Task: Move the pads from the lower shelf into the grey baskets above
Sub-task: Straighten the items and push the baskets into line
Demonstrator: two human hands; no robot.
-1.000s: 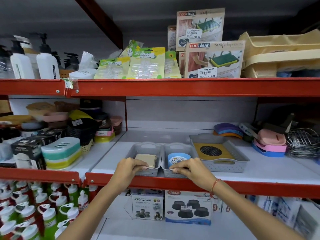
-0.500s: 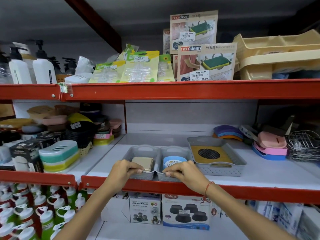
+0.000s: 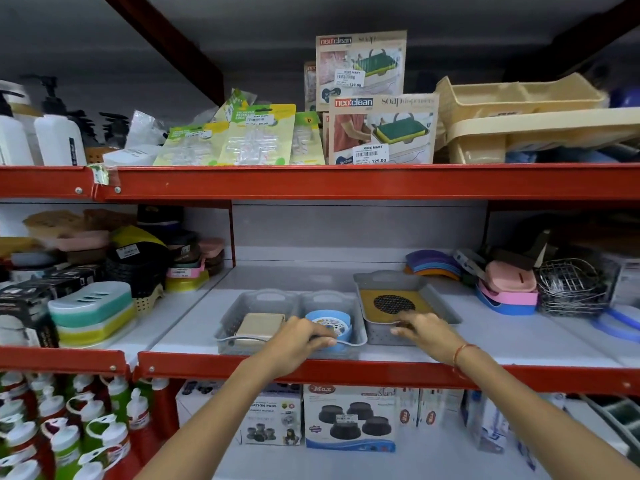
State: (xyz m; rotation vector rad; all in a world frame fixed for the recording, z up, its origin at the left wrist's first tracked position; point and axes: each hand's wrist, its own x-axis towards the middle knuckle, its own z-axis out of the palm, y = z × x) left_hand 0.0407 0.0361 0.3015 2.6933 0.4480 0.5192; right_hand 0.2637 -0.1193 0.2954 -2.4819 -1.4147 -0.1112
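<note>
Three grey baskets stand in a row on the middle shelf. The left small basket (image 3: 231,323) holds a beige pad (image 3: 258,326). The middle small basket (image 3: 358,336) holds a blue round pad (image 3: 329,320). The larger grey basket (image 3: 381,278) on the right holds a yellow pad with a black mesh disc (image 3: 393,303). My left hand (image 3: 299,342) grips the front rim of the middle basket. My right hand (image 3: 427,332) curls over the front rim of the larger basket. On the lower shelf stand a vibration pads box (image 3: 273,422) and a Max box (image 3: 349,419).
The red shelf beam (image 3: 381,374) runs just under my wrists. Soap dishes (image 3: 91,311) lie to the left, pink and blue dishes (image 3: 507,289) and a wire rack (image 3: 569,287) to the right. Bottles (image 3: 69,441) crowd the lower left. Another red beam (image 3: 311,183) is overhead.
Both hands have shifted one basket to the right: the left from the left small basket to the middle one, the right from the middle basket to the larger one.
</note>
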